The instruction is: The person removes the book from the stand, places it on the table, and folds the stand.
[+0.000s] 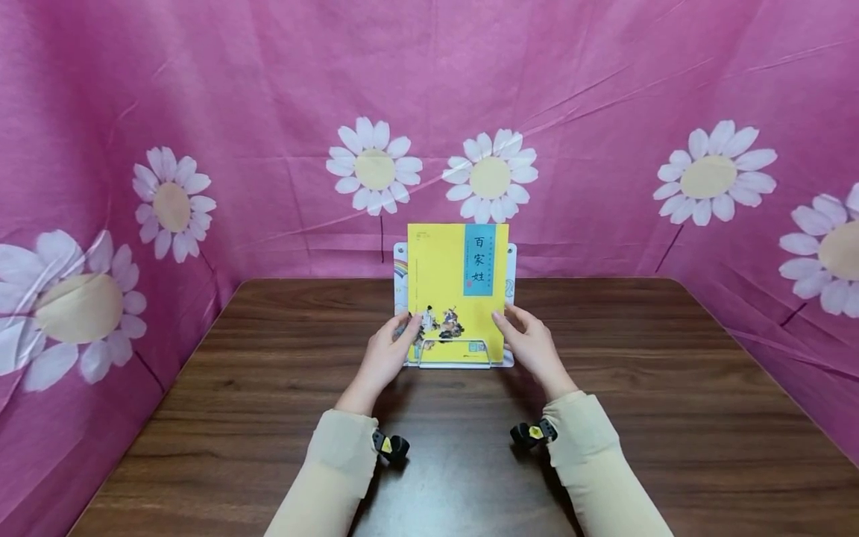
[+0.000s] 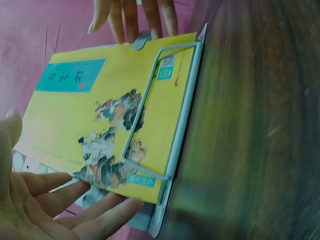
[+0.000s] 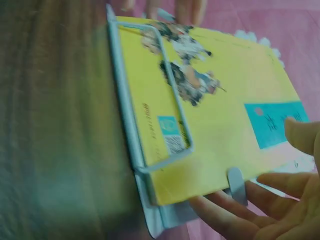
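A yellow book [image 1: 443,276] with a blue title panel stands upright on a white reading stand [image 1: 400,280] with rainbow prints. The stand's wire bar [image 2: 132,132] crosses the lower front of the cover. At the book's left side, the left hand [image 1: 389,347] reaches with fairly straight fingers [image 2: 107,222] to the edge, its thumb lifted off the cover. On the opposite side the right hand [image 1: 533,343] does likewise, its fingers [image 3: 230,212] at the edge beside a small grey clip [image 3: 237,185] and its thumb held apart.
Under the stand is a dark brown wooden table [image 1: 268,447]. A pink curtain [image 1: 429,74] printed with white daisies hangs behind and around it. Small black cameras [image 1: 392,446] are strapped at both sleeve cuffs.
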Demonstrator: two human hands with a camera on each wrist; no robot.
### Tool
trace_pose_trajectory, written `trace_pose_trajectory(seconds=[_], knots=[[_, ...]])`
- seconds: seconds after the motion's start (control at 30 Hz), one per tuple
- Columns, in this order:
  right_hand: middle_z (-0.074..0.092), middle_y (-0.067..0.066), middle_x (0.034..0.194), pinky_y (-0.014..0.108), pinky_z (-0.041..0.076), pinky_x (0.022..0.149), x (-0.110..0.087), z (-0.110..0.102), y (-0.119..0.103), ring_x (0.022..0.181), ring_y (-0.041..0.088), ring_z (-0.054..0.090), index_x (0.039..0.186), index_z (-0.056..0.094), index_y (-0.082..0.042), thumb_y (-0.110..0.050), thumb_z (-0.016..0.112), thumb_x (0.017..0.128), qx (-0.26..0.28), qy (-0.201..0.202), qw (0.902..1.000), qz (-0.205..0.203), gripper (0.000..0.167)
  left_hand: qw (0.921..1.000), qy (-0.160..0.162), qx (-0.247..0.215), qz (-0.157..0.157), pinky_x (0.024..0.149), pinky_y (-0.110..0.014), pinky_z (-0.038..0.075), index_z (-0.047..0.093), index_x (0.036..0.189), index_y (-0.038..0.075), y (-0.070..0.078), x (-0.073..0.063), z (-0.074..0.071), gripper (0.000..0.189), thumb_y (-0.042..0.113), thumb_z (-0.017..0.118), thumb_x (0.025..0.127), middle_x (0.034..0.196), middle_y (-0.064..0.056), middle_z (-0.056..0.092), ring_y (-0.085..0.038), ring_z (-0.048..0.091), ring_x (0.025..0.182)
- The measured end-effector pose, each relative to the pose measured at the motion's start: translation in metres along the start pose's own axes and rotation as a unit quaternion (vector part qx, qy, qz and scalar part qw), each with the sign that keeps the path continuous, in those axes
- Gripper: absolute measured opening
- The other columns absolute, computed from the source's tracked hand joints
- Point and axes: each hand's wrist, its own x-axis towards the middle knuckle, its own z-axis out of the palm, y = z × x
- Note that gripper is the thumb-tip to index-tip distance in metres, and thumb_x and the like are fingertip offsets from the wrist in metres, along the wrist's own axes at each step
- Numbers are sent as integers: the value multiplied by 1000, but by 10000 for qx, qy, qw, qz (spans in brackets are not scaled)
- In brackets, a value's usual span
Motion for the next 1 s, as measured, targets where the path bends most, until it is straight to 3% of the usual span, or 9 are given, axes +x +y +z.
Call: trace_pose_trajectory(seconds=[0.1, 0.37, 0.67, 1.0], knots=[[44, 25, 149, 45, 52, 100, -1, 5, -1, 133, 36, 49, 152, 37, -2, -41, 50, 103, -196, 149, 9997, -96, 64, 9999, 111, 21, 20, 114, -51, 36, 43, 149, 5, 0, -1, 2, 72, 58, 44, 100, 152, -15, 46, -34, 43, 140], [47, 23, 148, 50, 47, 104, -3, 12, -6, 122, 38, 57, 148, 42, 1, -22, 43, 106, -56, 570, 9983, -69, 48, 9989, 388, -214, 158, 117, -48, 32, 47, 144, -2, 2, -2, 9, 67, 51, 45, 102, 151, -19, 45, -34, 40, 142], [38, 25, 153, 51, 44, 109, -2, 16, -7, 134, 39, 47, 153, 34, -2, -9, 32, 106, 1013, 462, 9938, 72, 47, 9969, 723, -283, 82, 117, -47, 34, 47, 143, -5, 4, -3, 16, 65, 45, 50, 102, 151, -22, 43, -36, 44, 139], [38, 24, 152, 51, 42, 110, -3, 18, -7, 125, 40, 51, 155, 33, -8, -6, 28, 106, 1421, 328, 9893, 71, 49, 9958, 876, -250, 8, 113, -47, 39, 49, 142, -2, 7, -4, 12, 65, 48, 50, 101, 151, -18, 45, -35, 50, 133]])
